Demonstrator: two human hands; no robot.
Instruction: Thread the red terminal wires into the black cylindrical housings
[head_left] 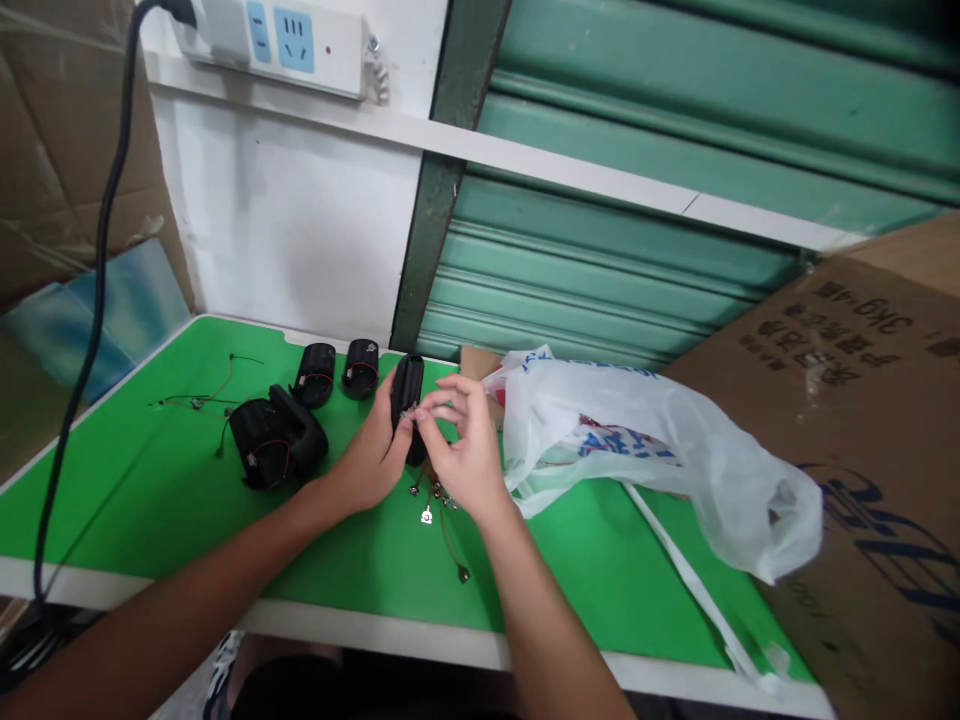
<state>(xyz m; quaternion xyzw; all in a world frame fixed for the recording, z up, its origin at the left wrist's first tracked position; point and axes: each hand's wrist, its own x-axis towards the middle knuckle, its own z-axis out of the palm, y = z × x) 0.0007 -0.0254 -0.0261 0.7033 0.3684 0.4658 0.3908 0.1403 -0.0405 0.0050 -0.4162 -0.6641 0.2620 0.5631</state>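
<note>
My left hand grips a long black plastic housing that stands tilted above the green tabletop, its thumb near the open face. At that face my right hand pinches a tiny part, too small to name, between thumb and forefinger; its other fingers are loosely curled. Below the hands lie several small metal pieces with short wires, among them a square metal tab and a wired piece. To the left sit a larger black housing with a handle and two black cylindrical housings.
A white plastic bag lies right of my hands, with a white strip running to the front edge. Thin wires lie at the left. Cardboard boxes flank the table. A black cable hangs from the power strip.
</note>
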